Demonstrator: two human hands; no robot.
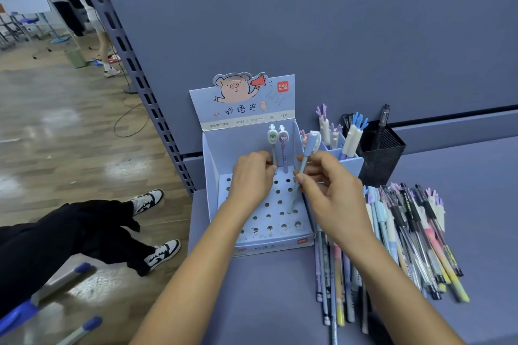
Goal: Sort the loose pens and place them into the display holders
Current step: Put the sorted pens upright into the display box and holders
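A pale blue cardboard display holder with a pig picture and a perforated floor stands on the blue shelf. Two pens stand at its back: a green-capped pen and a purple-capped pen. My left hand grips the green-capped pen low on its shaft. My right hand pinches a light blue pen, tilted, with its tip down among the holes at the holder's right side. A heap of loose pens lies to the right of the holder.
A blue partitioned holder with antler-topped pens and a black mesh cup with black pens stand behind the heap. A grey-blue back panel rises behind. At left, a seated person's legs, a blue chair frame and wooden floor.
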